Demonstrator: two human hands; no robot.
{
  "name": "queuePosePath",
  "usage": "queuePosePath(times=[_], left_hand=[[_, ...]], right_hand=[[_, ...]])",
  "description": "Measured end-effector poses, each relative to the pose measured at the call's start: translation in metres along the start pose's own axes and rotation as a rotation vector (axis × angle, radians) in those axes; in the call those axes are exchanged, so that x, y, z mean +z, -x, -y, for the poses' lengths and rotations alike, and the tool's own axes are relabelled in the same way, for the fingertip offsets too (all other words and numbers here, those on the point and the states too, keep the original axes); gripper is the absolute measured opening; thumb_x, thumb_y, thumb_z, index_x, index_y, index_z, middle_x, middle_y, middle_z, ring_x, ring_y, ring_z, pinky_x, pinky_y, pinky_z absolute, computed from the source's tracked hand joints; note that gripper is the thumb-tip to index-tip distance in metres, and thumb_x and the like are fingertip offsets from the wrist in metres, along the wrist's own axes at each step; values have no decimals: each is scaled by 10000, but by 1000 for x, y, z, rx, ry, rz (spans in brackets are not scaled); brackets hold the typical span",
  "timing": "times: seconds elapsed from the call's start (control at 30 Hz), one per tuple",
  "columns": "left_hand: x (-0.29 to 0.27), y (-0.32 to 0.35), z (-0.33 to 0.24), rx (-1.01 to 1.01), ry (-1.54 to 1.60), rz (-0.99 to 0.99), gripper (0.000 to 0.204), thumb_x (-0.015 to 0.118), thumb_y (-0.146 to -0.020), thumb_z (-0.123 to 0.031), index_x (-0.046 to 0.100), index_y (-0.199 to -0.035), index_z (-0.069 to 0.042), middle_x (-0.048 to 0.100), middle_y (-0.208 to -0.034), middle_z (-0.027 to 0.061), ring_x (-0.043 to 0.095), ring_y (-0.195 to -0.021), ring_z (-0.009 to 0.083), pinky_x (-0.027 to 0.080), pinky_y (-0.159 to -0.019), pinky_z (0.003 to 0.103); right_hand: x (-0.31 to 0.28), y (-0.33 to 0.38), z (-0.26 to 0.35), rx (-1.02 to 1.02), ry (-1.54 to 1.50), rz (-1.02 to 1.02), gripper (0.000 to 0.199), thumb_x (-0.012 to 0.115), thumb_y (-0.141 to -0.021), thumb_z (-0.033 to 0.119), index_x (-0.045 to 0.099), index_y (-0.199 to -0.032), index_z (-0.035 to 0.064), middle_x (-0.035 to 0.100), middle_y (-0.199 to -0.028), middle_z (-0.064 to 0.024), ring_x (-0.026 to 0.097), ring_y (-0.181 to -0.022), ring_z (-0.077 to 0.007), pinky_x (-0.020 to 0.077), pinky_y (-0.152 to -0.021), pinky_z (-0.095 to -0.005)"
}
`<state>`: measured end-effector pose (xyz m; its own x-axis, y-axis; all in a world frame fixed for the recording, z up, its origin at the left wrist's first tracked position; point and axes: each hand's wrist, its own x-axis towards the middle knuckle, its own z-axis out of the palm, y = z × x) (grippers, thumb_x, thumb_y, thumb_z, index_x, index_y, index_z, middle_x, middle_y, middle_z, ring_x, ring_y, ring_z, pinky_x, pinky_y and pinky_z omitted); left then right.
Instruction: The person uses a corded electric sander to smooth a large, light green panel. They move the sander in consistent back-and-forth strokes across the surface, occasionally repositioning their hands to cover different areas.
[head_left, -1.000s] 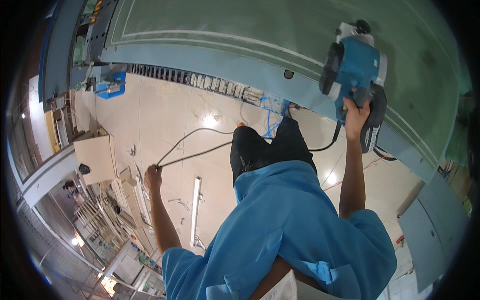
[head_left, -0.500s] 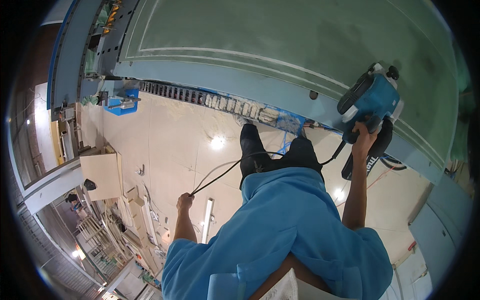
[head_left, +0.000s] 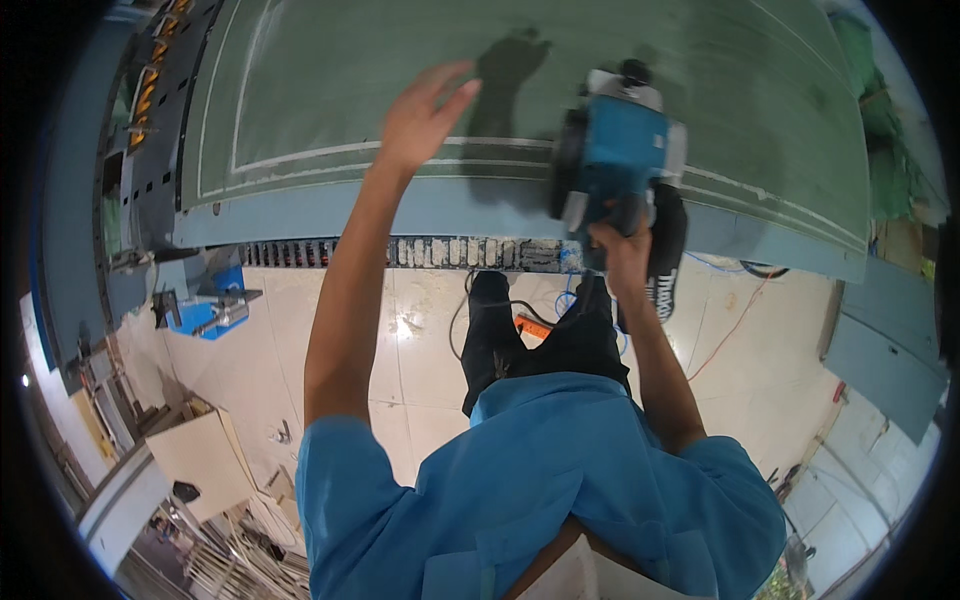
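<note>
right hand (head_left: pixel 622 245) gripped a boxy teal plastic tool (head_left: pixel 625 145), seemingly for control. left hand (head_left: pixel 422 118) had open fingers, flat green tabletop (head_left: pixel 330 85) beneath.

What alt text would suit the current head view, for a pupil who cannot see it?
A person's right hand grips a teal-and-black power tool over the near edge of a green tabletop, while the empty left hand hovers open above the tabletop. Lower down are the person's blue shirt, dark trousers and a pale floor.
</note>
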<state>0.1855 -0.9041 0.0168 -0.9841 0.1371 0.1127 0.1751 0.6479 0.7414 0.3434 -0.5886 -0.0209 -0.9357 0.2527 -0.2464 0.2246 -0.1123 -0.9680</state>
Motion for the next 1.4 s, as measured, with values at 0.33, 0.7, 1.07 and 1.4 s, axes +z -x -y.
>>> queuePosePath(times=[0.33, 0.7, 1.07, 1.4], left_hand=[[-61, -75, 76, -147, -108, 320, 743, 608, -948, -646, 506, -1524, -189, 709, -1177, 148, 678, -1037, 267, 512, -930, 396], [-181, -51, 154, -484, -115, 143, 481, 669, -1015, -317, 607, -1455, -132, 678, -924, 33, 587, -781, 106, 495, -729, 272], [-147, -61, 145, -371, 21, 243, 478, 676, -1005, -307, 613, -1446, -134, 701, -1029, 52, 624, -845, 120, 523, -784, 268], [-125, -80, 162, -71, -77, 255, 495, 685, -984, -393, 647, -1383, -103, 700, -1288, 118, 636, -1164, 217, 464, -1040, 343]], right_hand=[[216, 44, -14, 222, 266, 249, 505, 709, -777, 22, 539, -1252, -2, 682, -979, -182, 696, -871, -256, 545, -793, -393], [310, 49, -6, 34, 239, 636, 428, 644, -849, 49, 471, -1238, 10, 611, -932, -276, 659, -917, -450, 507, -801, -514], [271, 48, -17, -89, 251, 451, 488, 677, -811, 56, 507, -1268, 28, 669, -872, -263, 688, -827, -449, 519, -735, -531], [275, 46, -27, 90, 486, 332, 606, 728, -799, 176, 536, -1357, 39, 709, -1041, -282, 697, -992, -447, 546, -846, -485]])
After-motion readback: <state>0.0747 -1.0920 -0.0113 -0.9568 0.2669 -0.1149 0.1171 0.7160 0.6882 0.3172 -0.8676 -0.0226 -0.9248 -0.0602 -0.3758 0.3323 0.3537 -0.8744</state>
